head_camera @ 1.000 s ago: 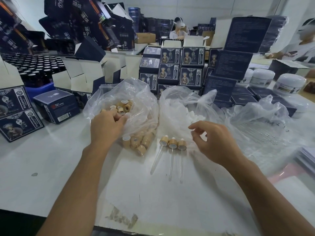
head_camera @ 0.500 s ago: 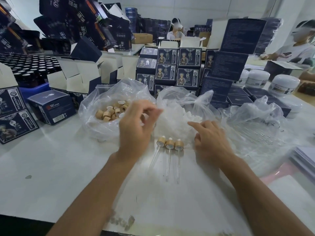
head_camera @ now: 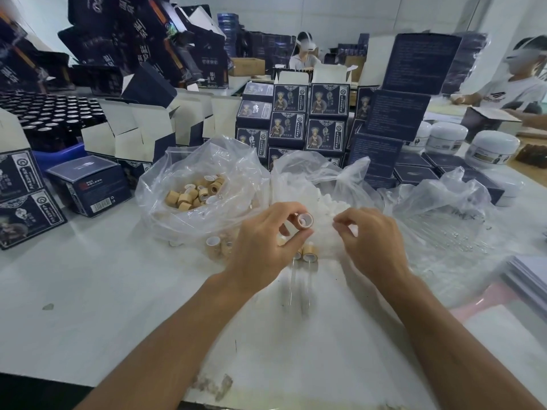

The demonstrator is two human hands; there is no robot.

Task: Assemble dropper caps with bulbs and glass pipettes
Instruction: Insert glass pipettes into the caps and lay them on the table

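Centrally, above the white tabletop (head_camera: 88, 291), the left hand (head_camera: 260, 247) pinched a short bamboo-coloured cylindrical dropper cap (head_camera: 305, 220) between thumb and fingertips, its white-lined opening facing up. Just beside it, the right hand (head_camera: 373, 244) had its fingers curled, pinching something small and white that I cannot make out. Beneath the hands lay finished droppers with glass pipettes (head_camera: 307, 276). Toward the far edge sat a clear plastic bag of bamboo caps (head_camera: 195, 193), and next to it a clear bag of white rubber bulbs (head_camera: 322, 202).
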